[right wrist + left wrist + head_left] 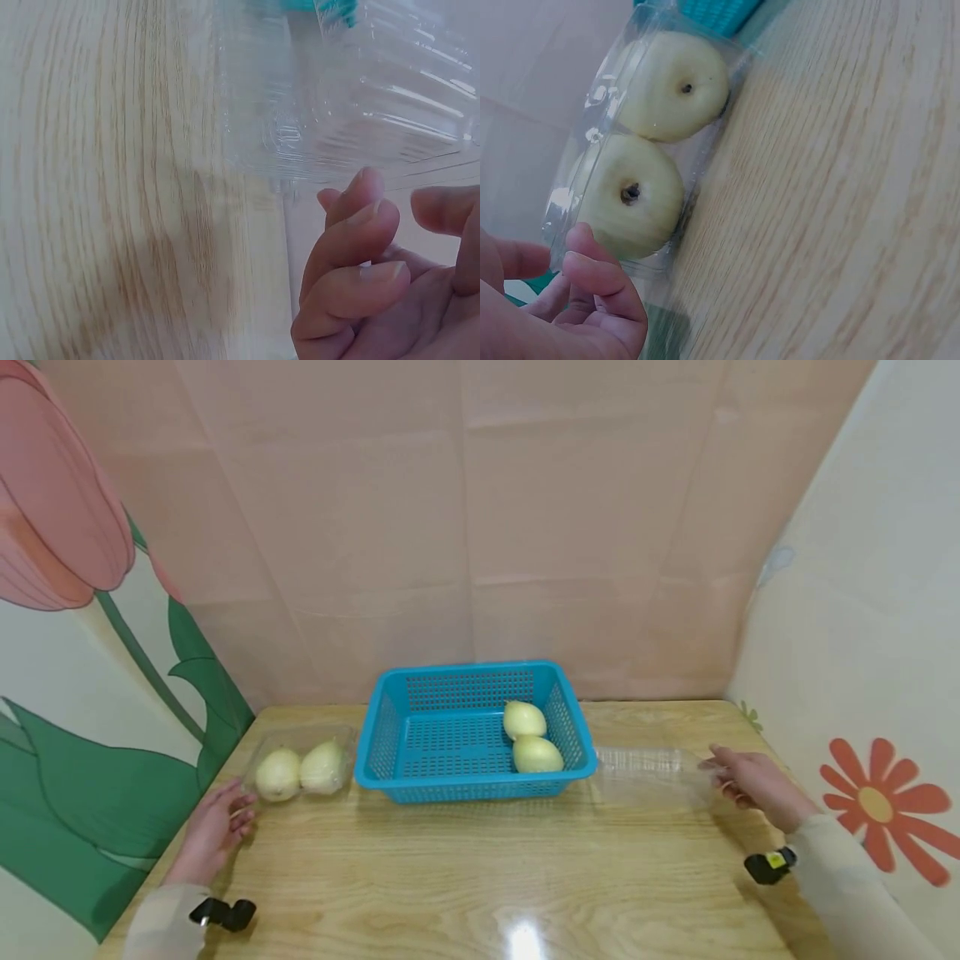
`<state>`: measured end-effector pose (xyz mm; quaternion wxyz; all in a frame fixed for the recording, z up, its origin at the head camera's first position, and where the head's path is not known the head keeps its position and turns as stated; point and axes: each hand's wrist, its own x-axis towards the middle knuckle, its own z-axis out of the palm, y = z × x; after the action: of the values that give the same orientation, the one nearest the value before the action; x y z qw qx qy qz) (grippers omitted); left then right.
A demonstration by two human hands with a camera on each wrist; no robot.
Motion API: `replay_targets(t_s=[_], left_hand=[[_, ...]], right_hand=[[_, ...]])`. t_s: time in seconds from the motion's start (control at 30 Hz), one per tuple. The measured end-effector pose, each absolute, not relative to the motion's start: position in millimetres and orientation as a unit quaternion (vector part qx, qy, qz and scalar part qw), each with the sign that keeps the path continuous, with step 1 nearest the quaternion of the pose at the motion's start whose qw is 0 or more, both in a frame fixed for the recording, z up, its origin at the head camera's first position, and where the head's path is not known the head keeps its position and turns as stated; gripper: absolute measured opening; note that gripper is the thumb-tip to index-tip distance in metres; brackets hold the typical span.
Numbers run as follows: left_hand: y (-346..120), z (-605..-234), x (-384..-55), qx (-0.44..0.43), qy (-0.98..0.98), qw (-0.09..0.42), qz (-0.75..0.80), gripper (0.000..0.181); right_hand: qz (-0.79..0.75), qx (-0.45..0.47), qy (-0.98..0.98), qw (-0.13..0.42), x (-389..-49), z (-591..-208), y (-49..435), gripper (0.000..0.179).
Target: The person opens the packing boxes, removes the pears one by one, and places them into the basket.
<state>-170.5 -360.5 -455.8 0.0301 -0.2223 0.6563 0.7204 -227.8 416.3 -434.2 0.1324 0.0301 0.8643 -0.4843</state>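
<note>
At the left, a clear plastic box (pixel 306 732) holds two pale yellow fruits (pixel 277 774) that look like pears. My left hand (pixel 217 827) is at its near left corner. In the left wrist view, thumb and fingertips of that hand (pixel 592 296) pinch the box's edge (pixel 592 135). A second clear plastic box (pixel 648 781), without fruit, lies at the right. Beside its right end is my right hand (pixel 761 785). The right wrist view shows loosely bent fingers (pixel 352 232) at this box's rim (pixel 337 178), with a gap between thumb and fingertips.
A blue perforated basket (pixel 476 792) stands between the two boxes, touching or close to both. Two more pale fruits (pixel 537 754) lie in its right side. The wooden table (pixel 450 877) ends at a pink backdrop (pixel 465 568); patterned walls flank it.
</note>
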Motion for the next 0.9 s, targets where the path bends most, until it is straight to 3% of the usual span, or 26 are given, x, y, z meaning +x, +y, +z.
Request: replay_targets(t_s=[0.2, 0.6, 0.9], left_hand=[[-362.2, -457.6, -167.6, -0.214, 0.68, 0.03, 0.7, 0.059], [-365.6, -458.2, -154.2, -0.207, 0.708, 0.028, 0.675, 0.058], [-372.9, -457.3, -146.2, -0.206, 0.711, 0.037, 0.671, 0.05]], right_hand=[[-0.5, 0.038, 0.855, 0.129, -224.4, -431.6, 415.3, 0.089], [-0.52, 0.039, 0.843, 0.131, -216.9, -423.1, 408.5, 0.088], [-0.452, 0.049, 0.89, 0.032, -208.5, -423.3, 401.7, 0.09]])
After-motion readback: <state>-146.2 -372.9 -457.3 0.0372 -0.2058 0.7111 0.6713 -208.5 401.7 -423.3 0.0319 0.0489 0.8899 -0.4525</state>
